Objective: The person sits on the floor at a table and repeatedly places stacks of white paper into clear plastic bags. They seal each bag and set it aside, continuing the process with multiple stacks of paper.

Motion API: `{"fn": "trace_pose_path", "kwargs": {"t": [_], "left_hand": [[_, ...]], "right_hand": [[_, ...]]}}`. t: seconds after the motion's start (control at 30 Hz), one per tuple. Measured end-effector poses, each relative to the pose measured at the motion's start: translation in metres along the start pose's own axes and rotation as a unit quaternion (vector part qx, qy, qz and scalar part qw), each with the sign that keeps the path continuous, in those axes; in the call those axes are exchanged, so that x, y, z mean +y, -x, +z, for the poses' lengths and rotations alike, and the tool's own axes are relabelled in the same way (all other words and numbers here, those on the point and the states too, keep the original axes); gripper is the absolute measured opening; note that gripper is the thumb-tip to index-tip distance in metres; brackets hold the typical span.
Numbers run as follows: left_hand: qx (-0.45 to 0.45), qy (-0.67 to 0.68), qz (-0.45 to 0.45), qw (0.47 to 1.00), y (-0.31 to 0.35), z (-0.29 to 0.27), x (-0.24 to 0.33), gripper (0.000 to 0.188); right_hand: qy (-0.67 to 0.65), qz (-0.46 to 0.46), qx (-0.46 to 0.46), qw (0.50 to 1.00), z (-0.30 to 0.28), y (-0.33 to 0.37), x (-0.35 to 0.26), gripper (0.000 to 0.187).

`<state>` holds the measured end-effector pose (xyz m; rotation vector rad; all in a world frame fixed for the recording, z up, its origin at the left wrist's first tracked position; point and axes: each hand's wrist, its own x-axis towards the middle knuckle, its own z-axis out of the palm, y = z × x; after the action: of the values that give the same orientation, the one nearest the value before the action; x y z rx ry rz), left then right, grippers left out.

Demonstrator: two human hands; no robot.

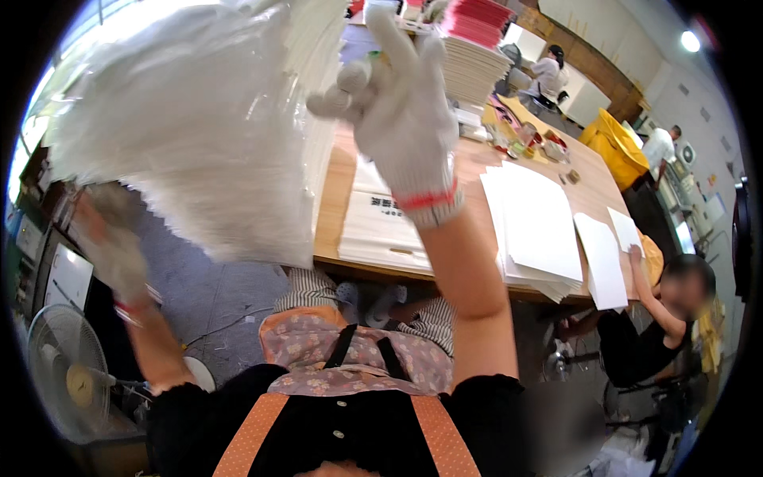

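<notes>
A large stack of clear, whitish plastic sheets or bags [191,119] fills the upper left and juts past the table's edge. My right hand [409,119], in a white knit glove with a red cuff band, is raised beside the stack's right side. Its fingers are spread, with nothing in them; I cannot tell whether the fingertips touch the plastic. My left hand [111,234], also gloved, is at the stack's lower left, and motion smears its fingers. Under my right wrist, a flat pile of white printed bags [381,215] lies at the table's near edge.
White paper sheets [536,222] lie on the wooden table [592,183] to the right. Behind stands a tall pink-and-white stack [473,52]. A seated person [648,334] handles sheets at right. A yellow bin [616,147] is beyond; a fan [67,370] stands lower left.
</notes>
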<state>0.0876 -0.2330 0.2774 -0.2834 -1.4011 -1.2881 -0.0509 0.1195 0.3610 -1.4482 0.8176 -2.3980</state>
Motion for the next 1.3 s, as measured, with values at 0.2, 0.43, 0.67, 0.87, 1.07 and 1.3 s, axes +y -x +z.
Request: {"fn": "trace_pose_path", "kwargs": {"t": [0.2,0.43,0.67,0.87,1.07,1.3], "left_hand": [[-0.158,0.188,-0.435,0.866,0.219,0.157,-0.020,0.047],[-0.165,0.253,-0.439,0.847,0.291,0.221,-0.050,0.032],[-0.345,0.013,-0.286,0.894,0.293,0.188,-0.067,0.023],[-0.265,0.009,-0.443,0.857,0.315,0.175,-0.112,0.021],[-0.208,0.028,-0.513,0.832,0.338,0.211,-0.117,0.022],[-0.270,0.015,-0.527,0.806,0.332,0.268,-0.131,0.023]], "right_hand": [[-0.210,0.034,0.341,0.916,-0.040,0.134,0.042,0.059],[0.285,0.093,0.380,0.875,-0.021,0.241,0.129,0.033],[0.389,0.124,0.321,0.854,0.008,0.244,0.119,0.044],[0.336,0.181,0.316,0.868,-0.004,0.250,0.134,0.046],[0.533,0.260,0.290,0.751,-0.030,0.287,0.137,0.054],[0.688,-0.031,-0.392,-0.610,0.031,0.311,0.026,0.054]]}}
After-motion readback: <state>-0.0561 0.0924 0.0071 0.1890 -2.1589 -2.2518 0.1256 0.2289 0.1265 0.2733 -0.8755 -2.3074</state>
